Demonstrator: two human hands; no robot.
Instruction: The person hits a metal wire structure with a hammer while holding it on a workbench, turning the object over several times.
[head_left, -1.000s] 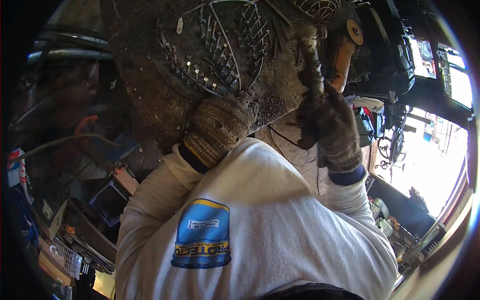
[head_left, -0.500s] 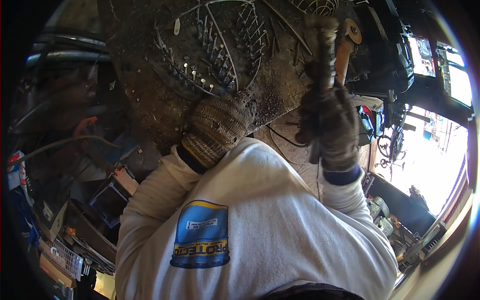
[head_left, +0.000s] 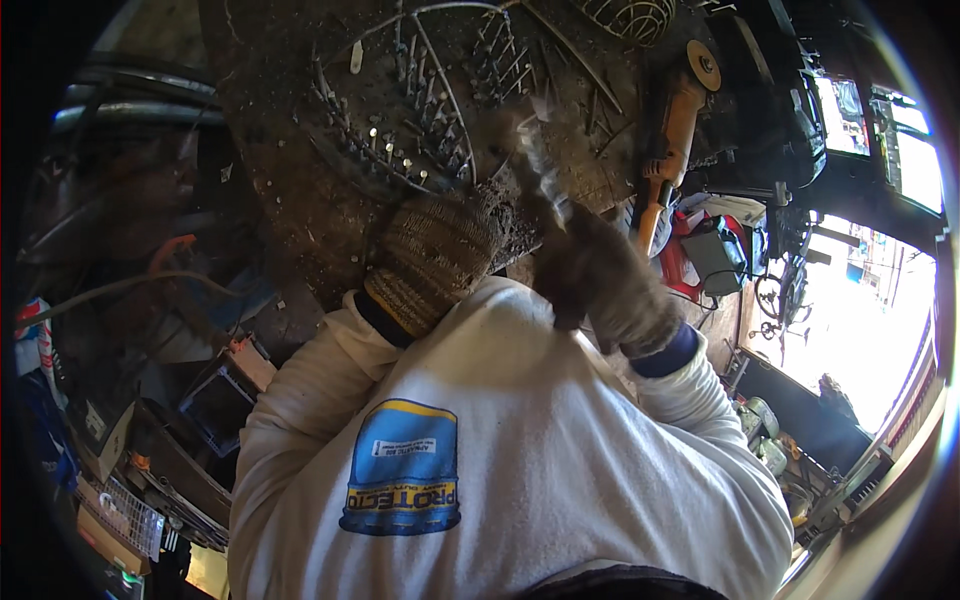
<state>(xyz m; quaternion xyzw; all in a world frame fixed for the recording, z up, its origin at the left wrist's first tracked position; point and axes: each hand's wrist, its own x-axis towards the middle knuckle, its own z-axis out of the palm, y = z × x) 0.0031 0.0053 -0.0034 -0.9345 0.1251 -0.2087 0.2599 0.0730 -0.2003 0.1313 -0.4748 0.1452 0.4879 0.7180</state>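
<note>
My right hand (head_left: 605, 280), in a dark work glove, is closed round the handle of a hammer (head_left: 545, 175). The metal shaft and head are smeared by motion over the near right part of the workbench (head_left: 290, 210). My left hand (head_left: 435, 250), in a knitted glove, rests closed at the bench's near edge. Its fingertips are mostly hidden, so what they hold cannot be made out. Just beyond it lies a bent metal rod frame (head_left: 445, 70) with several short metal pins (head_left: 390, 150) standing inside its outline.
An orange angle grinder (head_left: 675, 130) lies at the bench's right side. Loose thin rods (head_left: 580, 60) and a round wire cage (head_left: 630, 15) are at the far right. Bags (head_left: 710, 250) stand below the grinder. A hose (head_left: 130, 285) and crates (head_left: 215, 405) are at left.
My right hand has swung the hammer left and inward, from beside the grinder toward my left hand. The grinder is now uncovered. My left hand has stayed in place.
</note>
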